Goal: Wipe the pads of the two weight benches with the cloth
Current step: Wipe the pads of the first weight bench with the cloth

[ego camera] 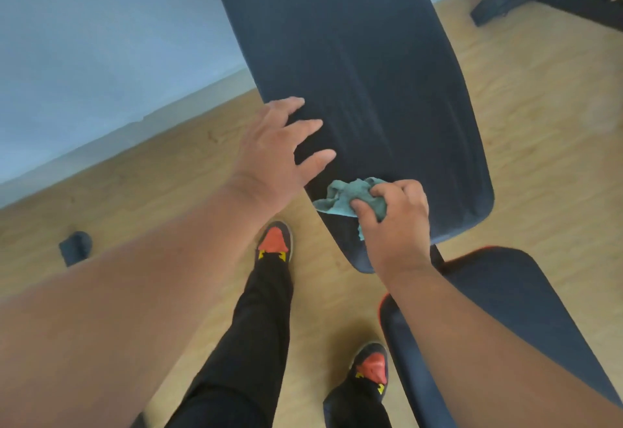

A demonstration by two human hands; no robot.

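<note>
Nearest, the right hand (392,222) clamps the bunched teal cloth (350,200) on the long back pad's (364,74) near end, left hand (279,154) splayed beside; seat pad (526,309) and the second bench look undone.

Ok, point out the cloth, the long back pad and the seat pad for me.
cloth (344,197): head view, on its bunched teal middle.
back pad (364,67): head view, on its bare dark top surface.
seat pad (505,293): head view, on its bare upper surface.

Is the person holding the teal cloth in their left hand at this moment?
No, the crumpled teal cloth is gripped by the right hand, while the left hand rests open on the long black bench pad.
</note>
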